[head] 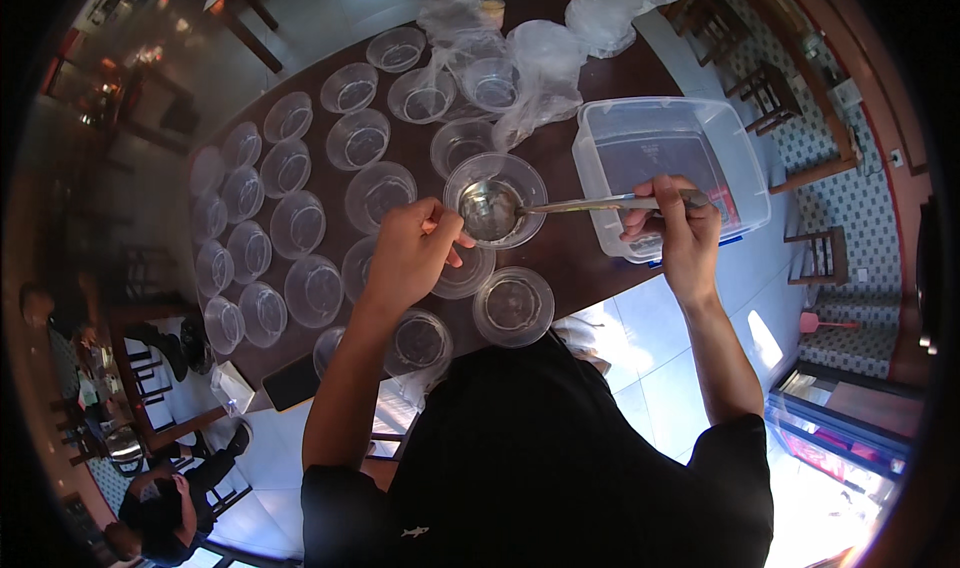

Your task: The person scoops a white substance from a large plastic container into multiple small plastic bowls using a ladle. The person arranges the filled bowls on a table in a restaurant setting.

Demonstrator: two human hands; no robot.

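Note:
The metal ladle (491, 209) is in my right hand (675, 226), gripped by its long handle. Its round cup rests over the inside of a clear plastic bowl (534, 193). My left hand (418, 249) has its fingertips at the left edge of this bowl, which overlaps the bowls behind and in front of it. Below my right hand stands a large translucent plastic tub (600, 170), with some clear liquid apparently in its bottom. Nearest my body is another clear bowl (514, 307), right of a similar bowl (418, 343).
Several clear bowls (298, 224) stand in rows across the dark table (555, 256). Crumpled plastic bags (544, 65) lie at the far side. A phone (291, 382) and a white carton (232, 388) sit at the near left edge. A person (169, 500) is seated off to the left.

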